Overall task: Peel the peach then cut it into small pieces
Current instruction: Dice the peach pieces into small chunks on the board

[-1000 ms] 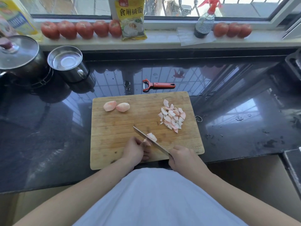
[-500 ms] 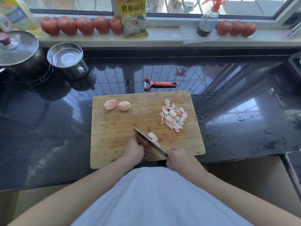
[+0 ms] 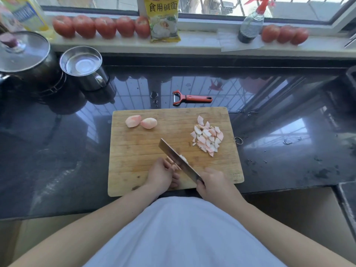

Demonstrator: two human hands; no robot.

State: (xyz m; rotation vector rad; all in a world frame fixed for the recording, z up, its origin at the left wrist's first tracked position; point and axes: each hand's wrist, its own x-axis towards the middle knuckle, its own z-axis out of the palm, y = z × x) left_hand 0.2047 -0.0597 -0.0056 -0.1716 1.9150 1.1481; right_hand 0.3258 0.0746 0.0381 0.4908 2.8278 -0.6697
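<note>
On the wooden cutting board point(image 3: 134, 151) my right hand point(image 3: 213, 185) grips the handle of a cleaver point(image 3: 177, 160), whose blade slants up to the left. My left hand point(image 3: 163, 175) pins a peach piece point(image 3: 174, 164) against the blade near the board's front edge; the blade and my fingers hide most of that piece. A cut bit point(image 3: 183, 158) shows just right of the blade. Two peeled peach wedges point(image 3: 140, 121) lie at the board's far left. A pile of small peach pieces point(image 3: 209, 138) sits at the right.
A red peeler point(image 3: 192, 98) lies on the dark counter just behind the board. A steel mug point(image 3: 84, 67) and a lidded pot point(image 3: 25, 56) stand at the back left. Tomatoes point(image 3: 100, 26), a yellow packet point(image 3: 163, 20) and a spray bottle point(image 3: 250, 26) line the windowsill.
The cleaver has tilted so more of its flat side shows, with its tip farther up the board. The cut bits beside it are now mostly hidden. My left hand stayed on the peach piece.
</note>
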